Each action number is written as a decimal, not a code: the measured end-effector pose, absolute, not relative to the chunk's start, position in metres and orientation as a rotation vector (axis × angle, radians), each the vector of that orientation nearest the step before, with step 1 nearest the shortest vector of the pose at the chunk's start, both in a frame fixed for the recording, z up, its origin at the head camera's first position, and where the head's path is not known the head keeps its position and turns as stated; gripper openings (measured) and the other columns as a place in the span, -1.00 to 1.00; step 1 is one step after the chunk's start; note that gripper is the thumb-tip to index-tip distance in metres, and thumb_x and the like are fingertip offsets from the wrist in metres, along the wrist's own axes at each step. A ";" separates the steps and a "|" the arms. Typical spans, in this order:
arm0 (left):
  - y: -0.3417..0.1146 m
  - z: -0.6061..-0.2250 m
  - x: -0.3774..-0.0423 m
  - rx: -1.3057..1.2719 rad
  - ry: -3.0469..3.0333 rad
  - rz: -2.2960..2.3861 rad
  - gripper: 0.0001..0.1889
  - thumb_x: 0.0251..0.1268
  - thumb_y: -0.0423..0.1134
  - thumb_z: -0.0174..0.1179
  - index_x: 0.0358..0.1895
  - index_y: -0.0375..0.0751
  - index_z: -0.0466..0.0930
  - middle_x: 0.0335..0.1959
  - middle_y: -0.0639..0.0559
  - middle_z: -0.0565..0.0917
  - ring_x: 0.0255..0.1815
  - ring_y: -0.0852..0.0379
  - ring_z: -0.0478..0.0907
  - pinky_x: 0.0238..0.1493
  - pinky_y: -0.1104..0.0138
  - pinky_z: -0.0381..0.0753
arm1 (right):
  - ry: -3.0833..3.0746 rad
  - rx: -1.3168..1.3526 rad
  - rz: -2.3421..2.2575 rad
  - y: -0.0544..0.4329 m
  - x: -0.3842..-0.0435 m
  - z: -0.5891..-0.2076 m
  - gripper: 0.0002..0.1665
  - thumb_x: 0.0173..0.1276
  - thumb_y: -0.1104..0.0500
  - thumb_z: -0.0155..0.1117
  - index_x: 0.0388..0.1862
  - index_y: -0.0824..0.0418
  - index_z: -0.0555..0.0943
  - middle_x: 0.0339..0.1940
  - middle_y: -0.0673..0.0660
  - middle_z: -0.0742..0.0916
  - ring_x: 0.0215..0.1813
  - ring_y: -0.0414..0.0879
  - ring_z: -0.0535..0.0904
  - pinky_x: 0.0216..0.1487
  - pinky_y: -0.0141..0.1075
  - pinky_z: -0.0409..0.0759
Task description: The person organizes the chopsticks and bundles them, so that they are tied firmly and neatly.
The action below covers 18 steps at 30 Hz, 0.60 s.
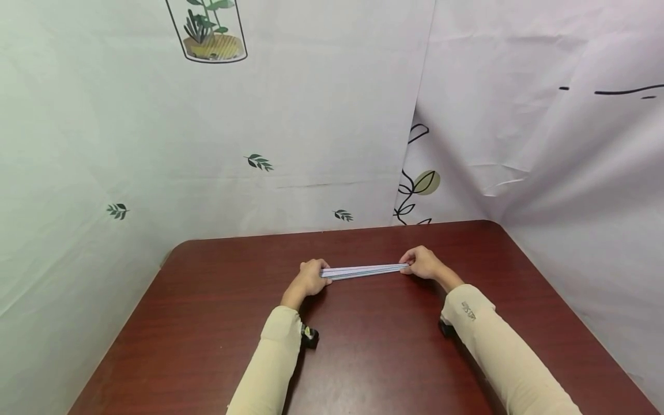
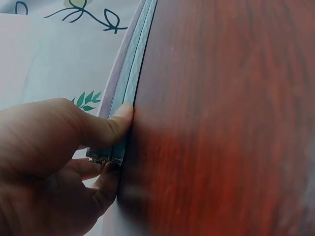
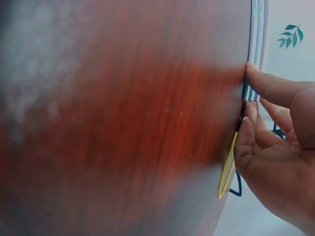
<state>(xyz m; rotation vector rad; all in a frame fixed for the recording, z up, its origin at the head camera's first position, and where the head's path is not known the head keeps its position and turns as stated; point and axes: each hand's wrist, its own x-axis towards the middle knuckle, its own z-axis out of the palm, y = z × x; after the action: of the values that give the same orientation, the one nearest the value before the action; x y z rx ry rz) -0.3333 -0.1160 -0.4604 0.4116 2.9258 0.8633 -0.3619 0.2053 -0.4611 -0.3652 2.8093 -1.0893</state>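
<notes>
A long, narrow bundle of flat strips point(image 1: 365, 271) in pale blue, white and lilac spans the gap between both hands, low over the far part of the table. My left hand point(image 1: 313, 276) pinches its left end, thumb on the pale green-blue face and fingers curled behind. Ragged, shiny edges show at that end of the strips point(image 2: 118, 128) in the left wrist view. At the other end, my right hand point(image 1: 422, 262) holds the bundle between thumb and fingers. A thin yellow loop point(image 3: 220, 192) hangs from this end in the right wrist view.
The reddish-brown wooden table point(image 1: 373, 357) has rounded far corners. Behind it and at the sides hangs white cloth point(image 1: 311, 115) printed with leaves and a plant jar. Dark wrist cameras point(image 1: 310, 336) sit at the cuffs of the cream sleeves point(image 1: 270, 363).
</notes>
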 end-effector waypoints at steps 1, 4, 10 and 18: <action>-0.116 -0.461 -0.333 0.395 2.922 0.872 -0.77 0.20 -0.36 0.37 -0.11 -0.31 0.61 -0.19 -0.11 0.65 -0.04 -0.09 0.52 0.18 0.06 0.30 | 2.810 -0.375 -1.091 0.206 -0.362 -0.461 -0.80 0.17 0.30 0.48 -0.22 0.34 0.72 -0.34 0.10 0.68 -0.22 -0.05 0.51 -0.14 -0.22 0.49; -0.116 -0.461 -0.333 0.364 2.920 0.901 -0.76 0.20 -0.36 0.38 -0.09 -0.28 0.60 -0.17 -0.12 0.66 0.00 -0.12 0.50 0.21 0.02 0.34 | 2.819 -0.425 -1.089 0.207 -0.362 -0.461 -0.75 0.16 0.29 0.50 -0.18 0.34 0.72 -0.27 0.13 0.72 -0.16 -0.02 0.57 -0.06 -0.15 0.54; -0.117 -0.463 -0.337 0.358 2.918 0.908 -0.73 0.20 -0.35 0.38 -0.04 -0.29 0.63 -0.16 -0.11 0.67 -0.05 -0.07 0.54 0.12 0.07 0.47 | 2.817 -0.488 -1.076 0.209 -0.363 -0.463 -0.80 0.17 0.28 0.50 -0.23 0.30 0.74 -0.30 0.10 0.73 -0.20 -0.04 0.55 -0.10 -0.17 0.53; -0.119 -0.463 -0.337 0.404 2.916 0.882 -0.78 0.14 -0.38 0.40 -0.14 -0.31 0.69 -0.25 -0.07 0.70 -0.20 0.02 0.57 -0.04 0.13 0.56 | 2.783 -0.523 -1.094 0.210 -0.362 -0.464 -0.90 0.17 0.31 0.49 -0.33 0.28 0.74 -0.43 0.04 0.71 -0.33 -0.09 0.50 -0.23 -0.25 0.49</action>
<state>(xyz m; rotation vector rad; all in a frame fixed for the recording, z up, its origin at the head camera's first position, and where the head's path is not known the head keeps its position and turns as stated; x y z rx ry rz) -0.3367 -0.1190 -0.4634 0.4037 2.9164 0.8822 -0.3618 0.2102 -0.4642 -0.5232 2.7826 -1.0940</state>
